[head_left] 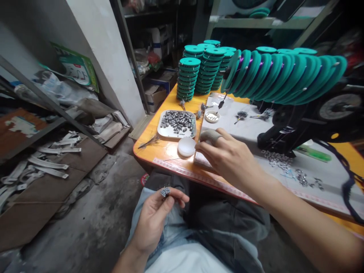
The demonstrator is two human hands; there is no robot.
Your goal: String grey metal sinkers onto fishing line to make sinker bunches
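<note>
My left hand (159, 212) is over my lap, thumb and fingers closed on a small bundle of grey-tipped wires (165, 192). The tips cluster above the thumb. My right hand (224, 149) reaches over the near left edge of the white-covered board (247, 129), just right of a round white lid (187, 146). Its fingers are curled together, and one wears a grey cover. Whatever they may pinch is hidden. Beyond it stands a small round dish (212, 116) with tiny pieces inside. To the left, a white tray (176, 133) holds many dark grey metal cylinders.
Green spools (187, 79) stand stacked at the back; a row of green spools (284, 77) hangs on a black machine (301, 121) at right. Wire bundles (241, 116) and small metal pieces (277, 161) lie on the board. White strips (48, 167) lie on cardboard at left.
</note>
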